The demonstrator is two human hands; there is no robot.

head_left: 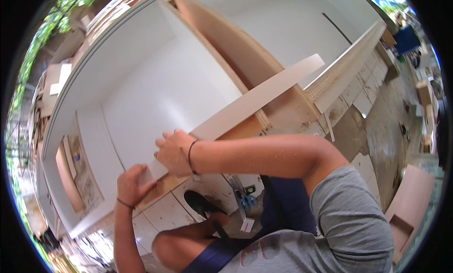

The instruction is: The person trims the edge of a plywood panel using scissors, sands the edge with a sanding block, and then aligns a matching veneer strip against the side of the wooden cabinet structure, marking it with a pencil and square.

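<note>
A long pale strip (257,99) of board or edging lies slantwise along the near edge of a big cabinet (155,79) with a white inside. My left hand (133,184) grips the strip's near left end, with the thumb and fingers on either side. A little further up the strip, my right hand (175,152) is closed over it, fingers bent across to the far side. Its forearm reaches in from the right. Past my right hand, the strip crosses the plywood divider (222,46), and its far end sticks out beyond it.
On the tiled floor (167,211) by my foot lie blue-handled scissors (248,200), a metal tool (237,190) and a small white box (247,224). A plywood-edged panel (349,67) borders the cabinet at right. A pale board with a cutout (415,197) stands at far right.
</note>
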